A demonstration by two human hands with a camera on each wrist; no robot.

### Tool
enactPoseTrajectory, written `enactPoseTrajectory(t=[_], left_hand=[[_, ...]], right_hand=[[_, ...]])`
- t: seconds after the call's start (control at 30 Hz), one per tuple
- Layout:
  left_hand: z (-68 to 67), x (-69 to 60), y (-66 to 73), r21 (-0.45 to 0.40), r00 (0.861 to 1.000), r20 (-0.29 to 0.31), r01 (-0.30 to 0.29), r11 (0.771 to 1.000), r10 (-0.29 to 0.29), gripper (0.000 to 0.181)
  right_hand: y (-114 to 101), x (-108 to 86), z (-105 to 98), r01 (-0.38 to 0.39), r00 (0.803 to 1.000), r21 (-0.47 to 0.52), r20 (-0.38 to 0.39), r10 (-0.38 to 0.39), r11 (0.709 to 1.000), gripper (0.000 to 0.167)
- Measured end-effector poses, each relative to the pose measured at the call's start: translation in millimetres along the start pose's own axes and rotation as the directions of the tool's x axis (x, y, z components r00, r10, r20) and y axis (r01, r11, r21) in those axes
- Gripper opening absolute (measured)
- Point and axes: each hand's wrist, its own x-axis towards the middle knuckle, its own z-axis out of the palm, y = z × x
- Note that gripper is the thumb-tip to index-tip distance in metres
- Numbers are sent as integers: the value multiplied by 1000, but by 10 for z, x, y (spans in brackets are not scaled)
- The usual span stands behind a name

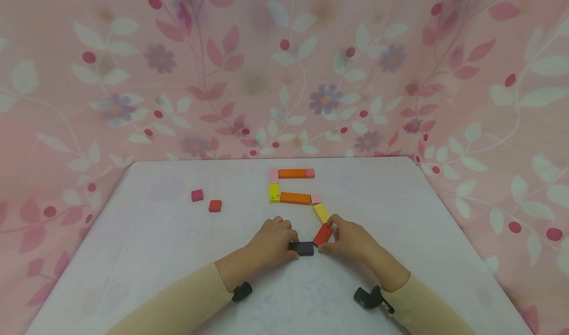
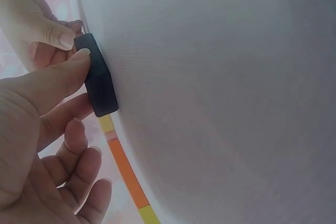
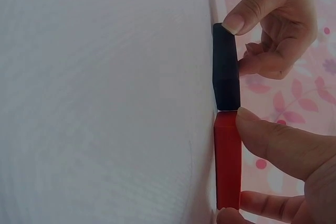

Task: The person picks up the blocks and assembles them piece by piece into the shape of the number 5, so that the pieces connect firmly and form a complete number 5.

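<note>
My left hand [image 1: 272, 242] pinches a black block [image 1: 304, 248] between thumb and fingers, flat on the table. To its right, my right hand [image 1: 357, 238] grips a slanted red block [image 1: 322, 235] at both ends. In the right wrist view the black block's end meets or nearly meets the red block [image 3: 228, 163]. A yellow block [image 1: 321, 213] slants up from the red one to a small pink block [image 1: 316, 199]. Left of that lie an orange block [image 1: 295, 198] and an upright yellow-green block [image 1: 274, 192], all part of one curving line.
The line continues upward through a pink block [image 1: 274, 176], an upper orange block [image 1: 292, 174] and a pink end block [image 1: 310, 173]. Two loose cubes, one crimson [image 1: 197, 195] and one red [image 1: 215, 206], lie left on the white-covered table [image 1: 146, 256]. Floral cloth [image 1: 249, 78] hangs behind.
</note>
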Motion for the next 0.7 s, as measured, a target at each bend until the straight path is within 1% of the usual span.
enactPoseTrajectory(t=[0.37, 0.7], left_hand=[[-9, 0, 8, -13, 1000, 2, 5, 1000, -5, 33], [-7, 1, 5, -12, 1000, 6, 6, 1000, -6, 33]], right_hand=[[22, 23, 21, 8, 1000, -6, -3, -8, 1000, 60], [11, 16, 12, -9, 1000, -8, 0, 9, 1000, 60]])
